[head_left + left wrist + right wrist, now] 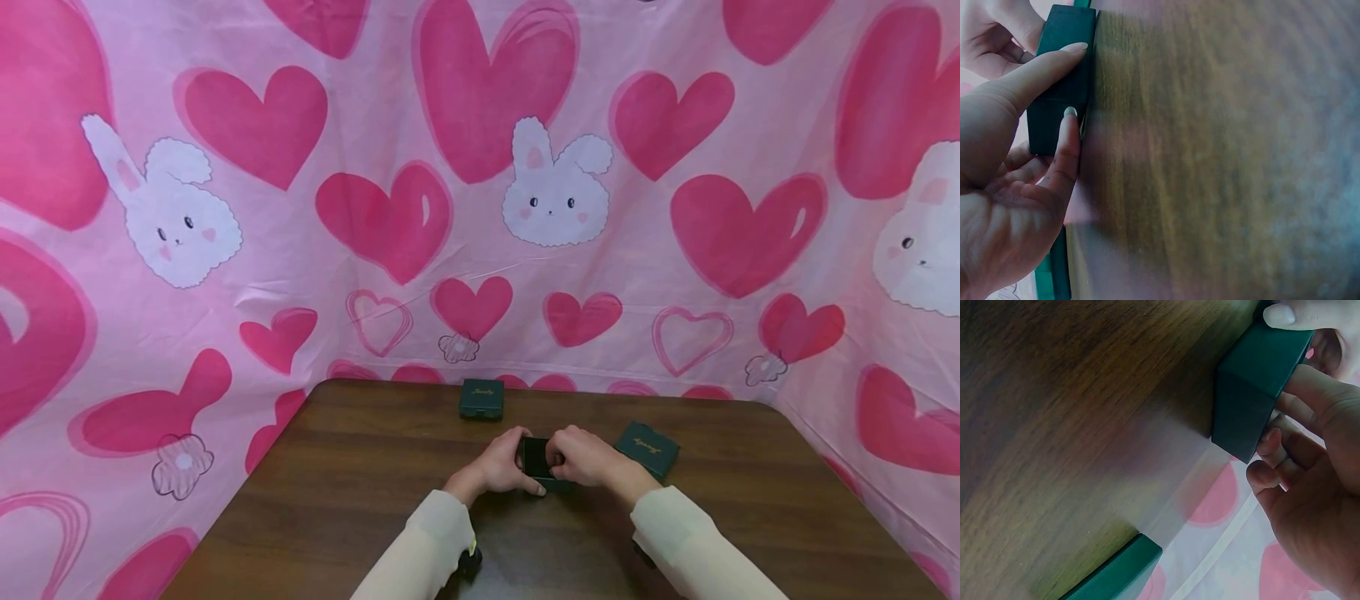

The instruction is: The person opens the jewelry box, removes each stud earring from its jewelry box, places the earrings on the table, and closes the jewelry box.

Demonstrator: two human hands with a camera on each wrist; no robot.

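Note:
A small dark green box [558, 483] with a black inside [536, 458] stands on the brown table between the two hands. My left hand [504, 463] grips it from the left. In the left wrist view, the thumb and a finger press on the box's side [1060, 81]. At the box's right end is my right hand [588, 457], its fingers bent over the top edge and their tips hidden inside. The right wrist view shows its lower fingers [1266, 444] curled beside the box wall [1241, 415]; I cannot tell what the hidden fingertips hold.
A flat green piece with gold lettering [648, 450] lies just right of the right hand. Farther back on the wooden table [390, 442] sits a green box with gold lettering [482, 398]. Pink cloth with hearts and rabbits [480, 242] hangs around the table's back and sides.

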